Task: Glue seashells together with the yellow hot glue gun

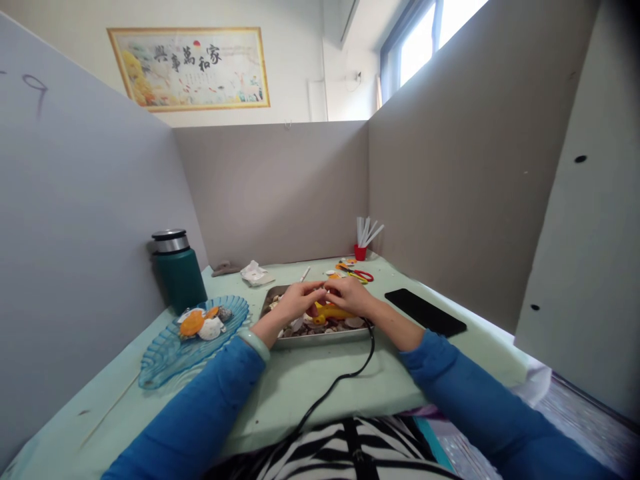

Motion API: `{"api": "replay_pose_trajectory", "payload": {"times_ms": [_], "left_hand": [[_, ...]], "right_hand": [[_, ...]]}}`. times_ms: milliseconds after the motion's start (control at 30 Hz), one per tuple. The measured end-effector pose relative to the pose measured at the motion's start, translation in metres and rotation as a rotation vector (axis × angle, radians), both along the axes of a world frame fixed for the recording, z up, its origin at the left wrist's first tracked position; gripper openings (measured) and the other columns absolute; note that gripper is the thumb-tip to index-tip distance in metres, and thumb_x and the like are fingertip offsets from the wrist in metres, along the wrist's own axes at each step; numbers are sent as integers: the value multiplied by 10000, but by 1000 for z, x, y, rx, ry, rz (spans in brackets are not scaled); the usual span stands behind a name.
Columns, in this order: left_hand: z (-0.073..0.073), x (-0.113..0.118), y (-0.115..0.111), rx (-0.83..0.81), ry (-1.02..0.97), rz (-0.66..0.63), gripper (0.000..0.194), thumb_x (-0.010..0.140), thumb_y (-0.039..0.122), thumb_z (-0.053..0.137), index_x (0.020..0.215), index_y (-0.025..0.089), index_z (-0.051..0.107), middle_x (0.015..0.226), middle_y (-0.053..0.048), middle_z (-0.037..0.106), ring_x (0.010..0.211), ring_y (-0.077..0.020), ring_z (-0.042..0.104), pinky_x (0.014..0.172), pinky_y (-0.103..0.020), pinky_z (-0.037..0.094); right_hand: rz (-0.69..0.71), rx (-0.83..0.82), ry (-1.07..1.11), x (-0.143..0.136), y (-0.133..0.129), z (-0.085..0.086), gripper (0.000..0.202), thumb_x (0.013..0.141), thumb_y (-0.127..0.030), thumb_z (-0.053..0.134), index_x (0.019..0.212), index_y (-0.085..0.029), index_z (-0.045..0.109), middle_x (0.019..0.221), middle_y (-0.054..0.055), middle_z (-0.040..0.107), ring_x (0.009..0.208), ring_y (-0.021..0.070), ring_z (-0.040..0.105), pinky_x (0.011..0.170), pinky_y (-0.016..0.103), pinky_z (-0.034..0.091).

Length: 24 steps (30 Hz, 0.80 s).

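Observation:
My left hand (301,300) and my right hand (349,295) meet fingertip to fingertip above a metal tray (320,341). Both are closed in a pinch around something small and pale, mostly hidden by the fingers. Under them, among shells and pebbles (340,327) in the tray, lies a yellow glue gun (330,312). Its black cord (345,376) hangs over the tray's right front edge and runs toward my lap.
On the left, a blue plate (160,363) bears orange and white pieces beside a green flask (179,277). Scissors (361,275), a red cup (360,253) of white sticks and crumpled tissue (255,273) lie behind. A black phone-like slab (425,312) is right. Partitions (275,193) enclose the table.

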<state>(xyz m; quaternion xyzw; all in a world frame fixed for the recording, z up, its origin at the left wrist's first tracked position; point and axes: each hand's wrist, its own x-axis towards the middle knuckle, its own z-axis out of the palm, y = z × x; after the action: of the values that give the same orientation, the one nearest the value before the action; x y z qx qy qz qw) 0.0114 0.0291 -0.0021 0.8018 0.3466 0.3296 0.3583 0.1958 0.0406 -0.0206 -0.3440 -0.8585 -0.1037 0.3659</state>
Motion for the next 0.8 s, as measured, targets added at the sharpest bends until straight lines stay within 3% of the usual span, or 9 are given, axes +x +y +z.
{"api": "replay_pose_trajectory", "payload": {"times_ms": [467, 800], "left_hand": [[-3, 0, 3, -1, 6, 17, 480, 798, 428, 529, 1188, 159, 607, 782, -55, 669, 514, -96, 572, 494, -197, 432], [-3, 0, 2, -16, 3, 21, 413, 789, 403, 519, 1094, 153, 640, 776, -37, 653, 492, -80, 552, 488, -196, 439]], "right_hand": [[13, -36, -3, 1, -3, 2, 164, 836, -241, 521, 733, -172, 629, 624, 2, 614, 561, 94, 485, 541, 208, 259], [-14, -38, -26, 0, -1, 1, 157, 822, -245, 528, 708, -165, 599, 617, 6, 611, 555, 95, 482, 534, 209, 254]]}}
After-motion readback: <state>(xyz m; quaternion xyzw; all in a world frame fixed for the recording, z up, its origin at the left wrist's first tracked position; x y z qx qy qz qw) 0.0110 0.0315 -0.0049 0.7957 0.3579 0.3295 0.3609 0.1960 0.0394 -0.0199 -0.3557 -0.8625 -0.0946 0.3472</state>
